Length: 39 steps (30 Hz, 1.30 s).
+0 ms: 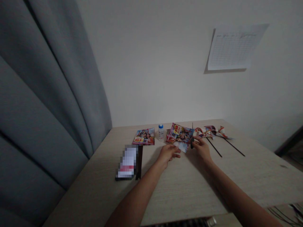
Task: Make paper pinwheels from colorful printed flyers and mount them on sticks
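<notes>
A printed colour flyer (pixel 181 135) is raised at a slant in the middle of the table. My left hand (pixel 168 153) is closed at its lower left edge, with the thumb against the paper and the other fingers curled beneath. At the flyer's right edge, my right hand (pixel 201 146) grips scissors by their dark handle (pixel 192 143); a thin dark tip shows above the paper and most of the blades are hidden. To the right lie two paper pinwheels (pixel 204 132) on dark sticks, made from similar printed paper.
Another printed flyer (pixel 144 136) lies left of a small bottle with a blue cap (pixel 161 132). Nearer stand a blurred-out phone (pixel 127 162) and a dark strip (pixel 139 162). A grey curtain (pixel 59 78) hangs at the left; a printed sheet (pixel 233 49) is on the wall.
</notes>
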Tool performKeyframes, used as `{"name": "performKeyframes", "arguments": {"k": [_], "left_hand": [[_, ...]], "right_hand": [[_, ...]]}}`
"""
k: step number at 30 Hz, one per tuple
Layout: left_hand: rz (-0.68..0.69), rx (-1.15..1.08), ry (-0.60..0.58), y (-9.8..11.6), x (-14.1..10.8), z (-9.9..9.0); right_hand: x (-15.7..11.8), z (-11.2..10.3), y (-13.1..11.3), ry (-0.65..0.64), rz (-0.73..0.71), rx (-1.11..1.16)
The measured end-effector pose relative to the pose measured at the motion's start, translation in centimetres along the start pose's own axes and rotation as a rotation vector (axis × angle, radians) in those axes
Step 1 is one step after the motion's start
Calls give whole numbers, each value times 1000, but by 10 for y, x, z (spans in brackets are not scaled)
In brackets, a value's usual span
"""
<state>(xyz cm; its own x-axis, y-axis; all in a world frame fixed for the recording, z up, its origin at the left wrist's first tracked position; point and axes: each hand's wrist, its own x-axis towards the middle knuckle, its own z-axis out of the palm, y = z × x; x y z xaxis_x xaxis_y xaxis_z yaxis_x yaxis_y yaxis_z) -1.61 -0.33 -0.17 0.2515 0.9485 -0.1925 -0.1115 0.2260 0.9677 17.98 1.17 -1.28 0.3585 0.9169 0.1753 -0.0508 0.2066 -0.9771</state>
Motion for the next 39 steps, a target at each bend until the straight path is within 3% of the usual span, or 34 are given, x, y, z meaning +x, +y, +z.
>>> {"name": "performKeyframes", "arguments": {"k": [4,18,27,39], "left_hand": [[38,-20,76,-4,2,3],[32,-27,150,-6,5,8],[85,-35,204,-4,4,4],[172,-23,231,0,10,-1]], "right_hand": [[-5,6,0,-23,66,47],[-5,5,-2,-23,28,60],[-10,2,0,-158,50,-221],[-29,-9,-16,-315,41,-761]]}}
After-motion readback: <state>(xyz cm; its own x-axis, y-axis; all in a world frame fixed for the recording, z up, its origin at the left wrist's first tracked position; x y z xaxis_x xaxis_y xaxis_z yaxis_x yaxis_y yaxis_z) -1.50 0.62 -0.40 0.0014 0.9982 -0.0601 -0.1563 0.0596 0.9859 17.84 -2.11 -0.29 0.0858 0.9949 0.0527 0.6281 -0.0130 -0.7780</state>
